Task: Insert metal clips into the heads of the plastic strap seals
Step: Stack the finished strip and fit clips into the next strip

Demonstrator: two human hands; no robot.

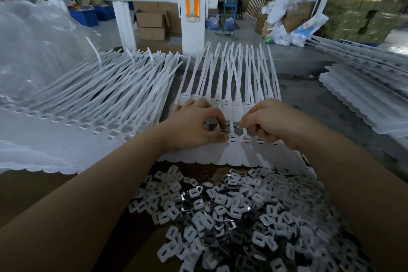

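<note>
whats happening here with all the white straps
A person is working at a strip of joined plastic strap seals lying across a bench. Both hands are at the seal heads: the left hand pinches something small and dark, probably a metal clip, just above one head, and the right hand has its fingers curled beside the next heads. A loose pile of clips lies nearest the person, and more strap seals are stacked at left.

A brown tabletop (44,194) carries a heap of small white and metal clips (231,216) nearest the camera, with rows of white plastic strap seals (99,104) behind.
</note>
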